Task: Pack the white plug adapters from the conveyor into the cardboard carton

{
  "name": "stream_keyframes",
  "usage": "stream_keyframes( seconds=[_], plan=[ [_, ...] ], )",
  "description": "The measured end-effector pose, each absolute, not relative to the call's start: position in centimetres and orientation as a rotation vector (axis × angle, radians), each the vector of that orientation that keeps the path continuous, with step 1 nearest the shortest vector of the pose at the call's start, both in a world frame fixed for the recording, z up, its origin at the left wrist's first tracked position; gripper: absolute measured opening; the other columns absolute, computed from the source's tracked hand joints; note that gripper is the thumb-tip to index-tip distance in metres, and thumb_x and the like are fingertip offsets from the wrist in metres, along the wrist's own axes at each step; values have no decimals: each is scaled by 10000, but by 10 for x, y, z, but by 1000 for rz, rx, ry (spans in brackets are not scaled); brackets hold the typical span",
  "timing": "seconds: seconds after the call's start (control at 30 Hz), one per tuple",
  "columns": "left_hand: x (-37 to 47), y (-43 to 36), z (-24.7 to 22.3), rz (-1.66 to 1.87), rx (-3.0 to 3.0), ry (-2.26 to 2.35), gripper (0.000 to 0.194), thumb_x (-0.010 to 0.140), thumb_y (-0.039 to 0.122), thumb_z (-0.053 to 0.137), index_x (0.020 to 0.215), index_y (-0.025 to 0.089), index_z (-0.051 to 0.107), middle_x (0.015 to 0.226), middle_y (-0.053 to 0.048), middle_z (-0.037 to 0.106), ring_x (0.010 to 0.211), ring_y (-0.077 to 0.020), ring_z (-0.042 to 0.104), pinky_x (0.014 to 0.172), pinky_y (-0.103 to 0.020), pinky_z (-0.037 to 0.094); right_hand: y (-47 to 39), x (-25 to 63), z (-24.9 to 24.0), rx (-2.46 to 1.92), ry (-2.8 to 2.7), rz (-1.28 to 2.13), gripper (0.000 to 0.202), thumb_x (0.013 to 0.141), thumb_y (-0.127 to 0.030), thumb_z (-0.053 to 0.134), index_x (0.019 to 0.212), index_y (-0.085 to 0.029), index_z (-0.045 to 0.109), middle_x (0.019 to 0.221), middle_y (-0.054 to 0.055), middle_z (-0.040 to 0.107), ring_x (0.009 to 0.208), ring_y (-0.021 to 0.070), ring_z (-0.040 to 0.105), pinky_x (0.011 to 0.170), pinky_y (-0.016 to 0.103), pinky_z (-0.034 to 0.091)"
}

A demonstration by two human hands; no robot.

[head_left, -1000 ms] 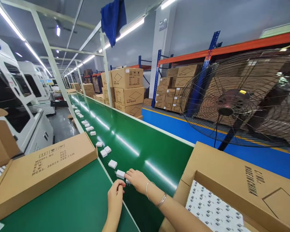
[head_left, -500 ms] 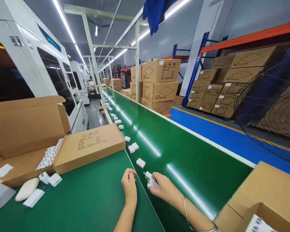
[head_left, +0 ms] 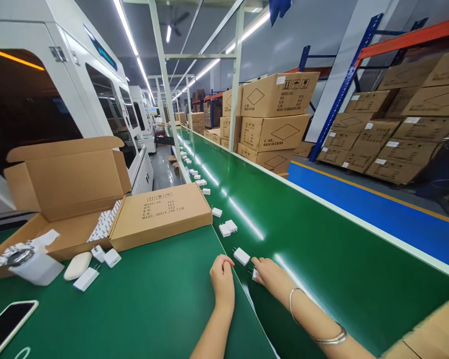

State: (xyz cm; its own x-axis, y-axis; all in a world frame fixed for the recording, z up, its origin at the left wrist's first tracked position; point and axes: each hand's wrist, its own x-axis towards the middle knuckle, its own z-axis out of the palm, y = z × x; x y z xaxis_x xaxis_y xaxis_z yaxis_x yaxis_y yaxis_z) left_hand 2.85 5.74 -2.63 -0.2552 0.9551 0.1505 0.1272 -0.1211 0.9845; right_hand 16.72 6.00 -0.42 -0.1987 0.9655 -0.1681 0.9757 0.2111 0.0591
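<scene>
White chargers (head_left: 241, 256) lie in a loose row along the left side of the green conveyor belt (head_left: 314, 239), as the head view shows. At the row's near end, the right grip (head_left: 271, 275) bends over one partly hidden charger (head_left: 256, 277); whether it pinches that piece, I cannot tell. The left grip (head_left: 222, 281) is curled, fingers pressed together, at the edge of the counter (head_left: 164, 299). Farther left, the counter carries a closed carton (head_left: 160, 215), an open carton (head_left: 75, 180) and a phone (head_left: 11, 321).
</scene>
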Motion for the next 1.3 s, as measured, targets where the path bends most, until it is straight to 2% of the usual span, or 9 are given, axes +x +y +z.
stream_keyframes(
  seconds=[0.33, 0.53, 0.7, 0.8, 0.9, 1.0, 1.23, 1.3],
  plan=[
    [29, 58, -25, 1432, 1273, 1449, 204, 715, 143, 338, 558, 190, 458, 547, 18, 460, 539, -125, 429, 527, -226, 309, 92, 149, 2, 1950, 2188, -178, 265, 861, -315, 537, 1077, -162, 531, 1055, 61, 558, 889, 198, 560, 752, 402, 490],
    [29, 59, -24, 1415, 1275, 1441, 209, 713, 134, 337, 557, 192, 463, 561, 8, 478, 557, -134, 453, 525, -228, 328, 113, 124, -13, 2047, 2190, -307, 255, 861, -317, 538, 1063, -162, 538, 1053, 60, 559, 880, 194, 563, 736, 389, 495],
    [29, 59, -24, 1400, 1288, 1457, 207, 706, 137, 332, 547, 193, 452, 572, 5, 487, 554, -132, 455, 526, -230, 328, 108, 139, -17, 2075, 2287, -440, 248, 857, -313, 545, 1051, -160, 543, 1020, 55, 571, 858, 190, 570, 733, 388, 496],
    [29, 60, -24, 1379, 1308, 1477, 207, 706, 141, 329, 549, 192, 453, 576, 8, 487, 550, -128, 445, 532, -234, 315, 95, 157, -18, 2060, 2441, -556, 306, 849, -288, 559, 1123, -163, 505, 1021, 54, 581, 852, 191, 578, 743, 393, 494],
    [28, 61, -24, 1366, 1321, 1486, 204, 707, 142, 330, 553, 192, 455, 578, 9, 484, 558, -128, 445, 541, -235, 312, 77, 170, -25, 2100, 2578, -647, 374, 843, -241, 547, 1192, -159, 443, 1095, 69, 574, 923, 186, 570, 802, 351, 478],
    [27, 61, -25, 1367, 1312, 1467, 204, 710, 143, 332, 554, 193, 454, 575, 11, 479, 561, -129, 449, 530, -230, 312, 60, 180, -36, 2189, 2622, -670, 389, 840, -275, 495, 1203, -158, 415, 1108, 82, 580, 953, 185, 568, 799, 296, 478],
    [27, 59, -25, 1377, 1321, 1457, 205, 705, 139, 335, 561, 192, 470, 558, 15, 472, 554, -129, 449, 523, -227, 310, 33, 193, -28, 2167, 2663, -564, 374, 787, -316, 454, 1143, -204, 474, 1082, 89, 585, 982, 240, 545, 813, 365, 452],
    [27, 59, -26, 1380, 1321, 1448, 202, 705, 143, 340, 559, 192, 471, 563, 15, 479, 553, -128, 448, 522, -225, 314, 28, 189, -22, 2180, 2629, -498, 410, 793, -364, 445, 1174, -213, 465, 1041, 105, 591, 961, 277, 542, 756, 400, 453]
  ],
)
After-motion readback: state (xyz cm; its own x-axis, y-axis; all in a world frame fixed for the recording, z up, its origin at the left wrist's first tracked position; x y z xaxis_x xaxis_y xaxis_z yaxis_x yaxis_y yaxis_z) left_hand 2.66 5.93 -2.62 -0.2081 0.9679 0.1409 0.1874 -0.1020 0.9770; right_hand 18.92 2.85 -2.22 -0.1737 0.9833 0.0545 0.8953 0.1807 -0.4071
